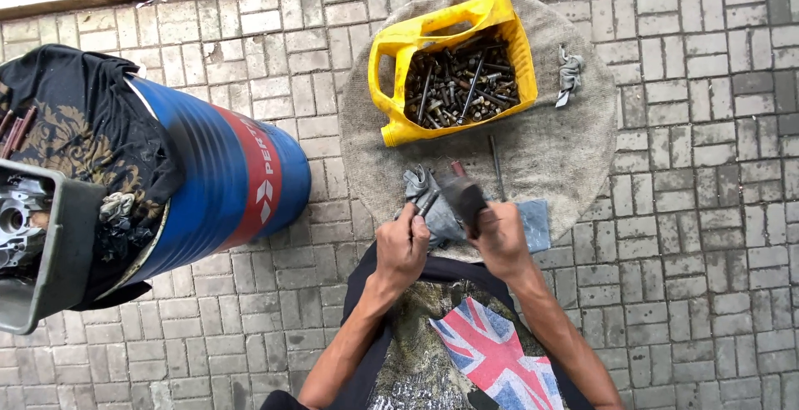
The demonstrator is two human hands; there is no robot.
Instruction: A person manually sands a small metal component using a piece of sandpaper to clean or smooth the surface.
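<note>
Here, left hand clenched round long bolt, steadying it upright-ish over grey rag. Right hand grips blurred dark tool, probably brush, against bolt. Both just below yellow cut-open jug of rusty bolts; blue drum left of jug.

Both arms are bare all the way up, no sleeves, gloves, watch or rings that I can make out on the left hand or the right hand. Lower down there's a dark black garment with a faded mottled print and a red, white and blue crossed flag patch on it.
</note>
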